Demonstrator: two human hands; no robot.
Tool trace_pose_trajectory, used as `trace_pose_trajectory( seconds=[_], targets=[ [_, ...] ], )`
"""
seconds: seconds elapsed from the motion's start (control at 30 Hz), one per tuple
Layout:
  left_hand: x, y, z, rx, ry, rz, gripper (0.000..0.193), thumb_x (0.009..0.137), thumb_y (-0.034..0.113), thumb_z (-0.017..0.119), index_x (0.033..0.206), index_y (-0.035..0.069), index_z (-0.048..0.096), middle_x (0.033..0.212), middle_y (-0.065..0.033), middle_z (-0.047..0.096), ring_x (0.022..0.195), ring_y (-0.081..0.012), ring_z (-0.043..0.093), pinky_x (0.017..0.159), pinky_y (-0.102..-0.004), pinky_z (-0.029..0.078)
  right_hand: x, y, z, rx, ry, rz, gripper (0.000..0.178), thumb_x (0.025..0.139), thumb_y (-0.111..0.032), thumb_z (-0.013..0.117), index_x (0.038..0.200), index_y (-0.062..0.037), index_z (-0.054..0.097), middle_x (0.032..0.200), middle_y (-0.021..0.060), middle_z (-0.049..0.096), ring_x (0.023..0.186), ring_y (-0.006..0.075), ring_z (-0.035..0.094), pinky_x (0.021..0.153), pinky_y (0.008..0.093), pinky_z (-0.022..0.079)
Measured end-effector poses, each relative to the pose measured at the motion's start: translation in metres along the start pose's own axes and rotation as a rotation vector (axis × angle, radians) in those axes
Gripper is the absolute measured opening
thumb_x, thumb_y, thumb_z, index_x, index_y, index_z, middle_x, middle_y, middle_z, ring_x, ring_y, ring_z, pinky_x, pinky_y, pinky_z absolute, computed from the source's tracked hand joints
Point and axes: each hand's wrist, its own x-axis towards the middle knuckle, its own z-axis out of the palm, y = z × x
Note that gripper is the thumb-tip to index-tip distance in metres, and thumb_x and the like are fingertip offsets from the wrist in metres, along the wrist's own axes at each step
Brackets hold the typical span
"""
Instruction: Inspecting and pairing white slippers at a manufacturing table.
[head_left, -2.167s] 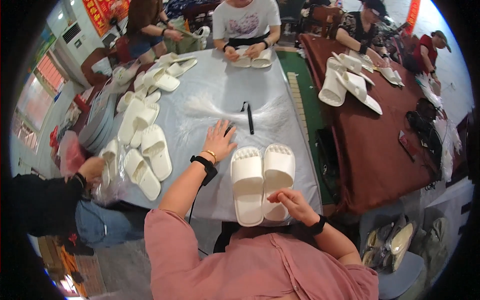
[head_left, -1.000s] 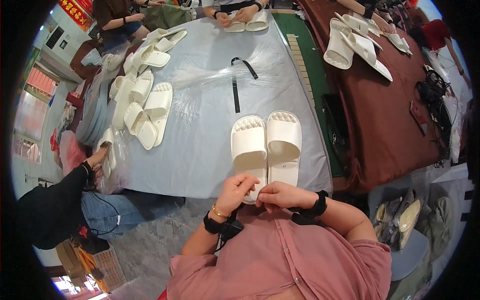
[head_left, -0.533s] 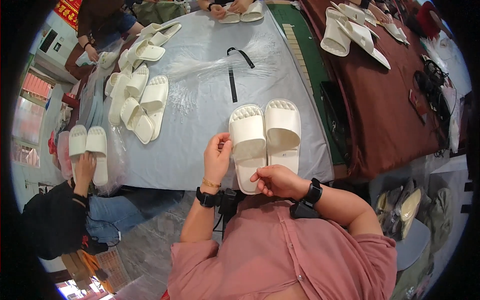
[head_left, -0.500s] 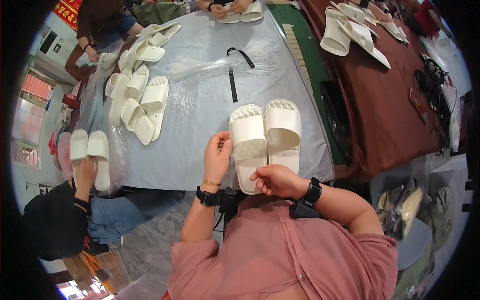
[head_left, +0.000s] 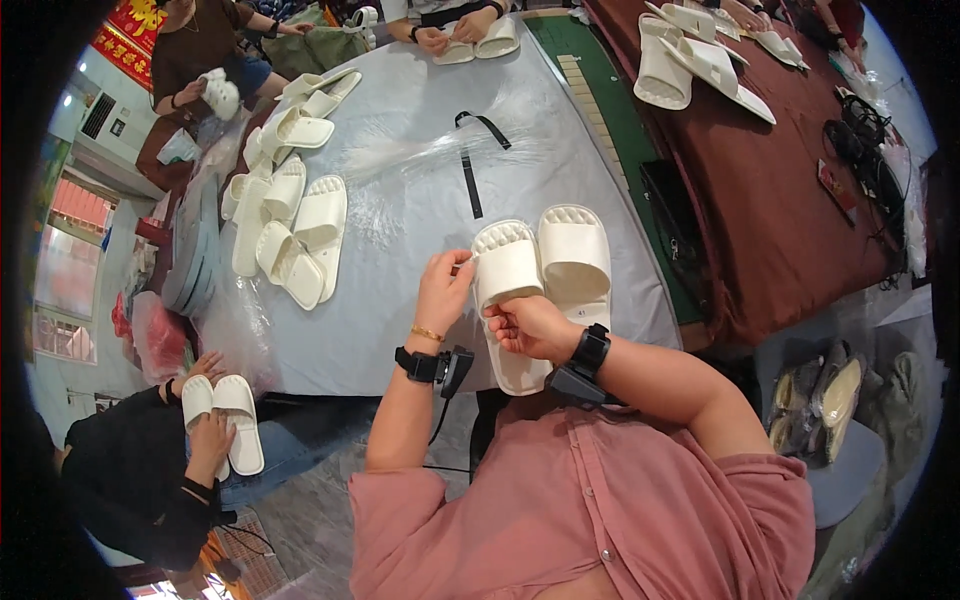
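Two cream slide slippers lie side by side in front of me, toes pointing away. My left hand (head_left: 447, 285) is at the outer side of the left slipper (head_left: 508, 268), thumb and fingers pinched together near the strap's edge. My right hand (head_left: 530, 328) has its fingertips curled at the strap's opening on the same slipper, above the insole. Whatever either pinch holds is too small or hidden to make out. The right slipper (head_left: 575, 265) lies untouched beside it. Farther off on the grey cloth is a spread of thin clear plastic strands (head_left: 400, 160) with a black strap (head_left: 470, 185).
More cream slippers (head_left: 290, 265) are heaped on the left. A co-worker at left holds a pair of slippers (head_left: 238, 420); another person's hands (head_left: 445, 38) handle slippers at the far edge. A brown-covered table (head_left: 790, 220) with slippers and black cables stands right, beyond a green strip.
My right hand has moved forward from the insole up to the left slipper's strap opening. The left hand stays by the strap's side. The co-worker at left has lowered their slippers toward their lap.
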Motion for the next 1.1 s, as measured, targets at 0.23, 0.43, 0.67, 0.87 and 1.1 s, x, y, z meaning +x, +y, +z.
trace_pose_trajectory(
  seconds=[0.23, 0.43, 0.67, 0.87, 1.1],
  targets=[
    [0.025, -0.005, 0.004, 0.15, -0.06, 0.112, 0.031, 0.09, 0.029, 0.055, 0.091, 0.0, 0.066, 0.085, -0.016, 0.061, 0.083, -0.0291, 0.058, 0.075, -0.0369, 0.046, 0.006, -0.003, 0.007, -0.106, 0.053, -0.074, 0.02, 0.097, -0.019, 0.04, 0.093, -0.0061, 0.055, 0.068, 0.0009, 0.058, 0.052, 0.0103, 0.053, 0.047, 0.0232, 0.045],
    [0.051, -0.004, 0.015, 0.27, -0.199, 0.04, 0.038, 0.086, 0.034, 0.059, 0.077, -0.002, 0.065, 0.067, -0.012, 0.06, 0.065, -0.0244, 0.053, 0.062, -0.0367, 0.044, 0.003, -0.005, 0.008, -0.132, 0.058, -0.082, 0.021, 0.097, -0.02, 0.04, 0.094, -0.0058, 0.056, 0.067, 0.0009, 0.058, 0.053, 0.0105, 0.053, 0.047, 0.0236, 0.043],
    [0.058, -0.013, 0.027, -0.078, -0.206, -0.176, 0.029, 0.082, 0.024, 0.064, 0.078, -0.004, 0.066, 0.068, 0.0004, 0.061, 0.059, -0.0103, 0.051, 0.056, -0.0269, 0.043, 0.003, -0.003, 0.006, -0.136, 0.049, -0.106, 0.021, 0.097, -0.02, 0.041, 0.095, -0.0048, 0.056, 0.069, 0.0019, 0.058, 0.055, 0.0113, 0.054, 0.05, 0.0246, 0.044],
    [0.054, -0.009, 0.028, -0.25, 0.111, -0.133, 0.025, 0.084, 0.021, 0.062, 0.083, -0.003, 0.066, 0.072, -0.0053, 0.065, 0.065, -0.011, 0.055, 0.061, -0.0277, 0.045, -0.017, 0.007, 0.0, -0.119, -0.033, -0.151, 0.018, 0.095, -0.02, 0.049, 0.093, -0.003, 0.056, 0.071, 0.0046, 0.059, 0.058, 0.0128, 0.055, 0.052, 0.026, 0.046],
    [0.07, 0.015, 0.032, -0.291, 0.168, 0.024, 0.023, 0.088, 0.02, 0.06, 0.086, -0.003, 0.062, 0.076, -0.0047, 0.063, 0.068, -0.0105, 0.054, 0.063, -0.0273, 0.045, -0.105, 0.011, -0.051, -0.401, 0.003, -0.22, 0.019, 0.093, -0.017, 0.052, 0.101, -0.0013, 0.058, 0.078, 0.0062, 0.062, 0.062, 0.0121, 0.058, 0.055, 0.0261, 0.049]
  ],
)
